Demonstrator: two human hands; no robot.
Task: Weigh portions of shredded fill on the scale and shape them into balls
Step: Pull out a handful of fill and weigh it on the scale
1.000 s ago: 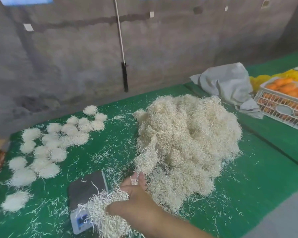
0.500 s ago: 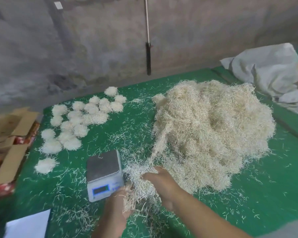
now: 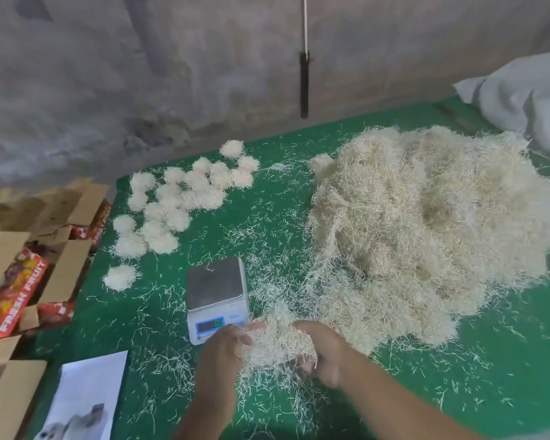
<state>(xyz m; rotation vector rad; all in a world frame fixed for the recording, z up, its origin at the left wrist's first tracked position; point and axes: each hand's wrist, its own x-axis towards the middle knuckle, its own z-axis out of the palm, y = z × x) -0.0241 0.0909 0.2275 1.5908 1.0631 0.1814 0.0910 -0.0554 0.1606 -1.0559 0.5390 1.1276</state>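
A clump of pale shredded fill (image 3: 275, 339) sits between my two hands, just right of the scale's front corner. My left hand (image 3: 221, 352) grips its left side and my right hand (image 3: 323, 352) curls round its right side. The small white scale (image 3: 216, 292) has a bare steel pan with a few stray strands on it, and its display is lit. A big heap of the same fill (image 3: 426, 223) spreads over the right of the green table (image 3: 505, 360). Several finished balls (image 3: 178, 201) lie in a cluster at the back left.
Open cardboard boxes with red fruit print (image 3: 16, 281) stand off the table's left edge. A white printed sheet (image 3: 86, 398) lies at the front left. A grey cloth (image 3: 521, 93) sits at the far right. A black-handled rod (image 3: 304, 81) leans on the wall. Loose strands litter the table.
The view has swung left and down. My left hand came in and joined the right on the clump, which both hands now hold in front of the scale.
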